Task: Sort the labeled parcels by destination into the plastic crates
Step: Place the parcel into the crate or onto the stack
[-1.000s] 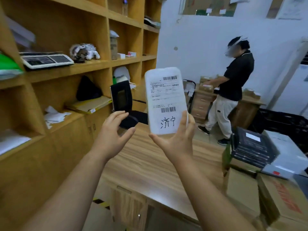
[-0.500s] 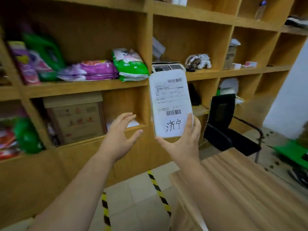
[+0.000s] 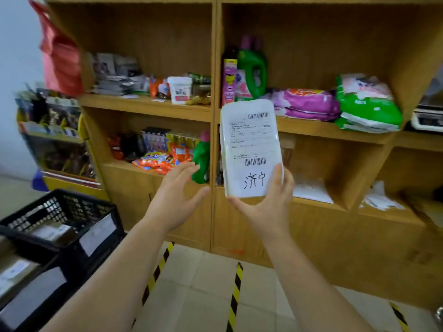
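A white parcel (image 3: 250, 147) with a printed shipping label, two barcodes and handwritten characters stands upright in front of me. My right hand (image 3: 268, 204) grips its lower end, thumb on the right edge and fingers under the bottom. My left hand (image 3: 178, 192) hovers just to the left of the parcel, fingers straight, holding nothing. A black plastic crate (image 3: 60, 219) sits at the lower left with a white label on its side and parcels inside. A second dark crate (image 3: 31, 293) is partly visible below it.
A tall wooden shelving unit (image 3: 213, 111) fills the view ahead, stocked with detergent bottles, snack bags and packets. A yellow display rack (image 3: 57, 144) stands at left. Yellow-black tape stripes (image 3: 235, 295) run across the tiled floor.
The view has swung left, from the desk and another person to the shelves and now the black crates. Both hands keep their pose, the parcel still held by the right.
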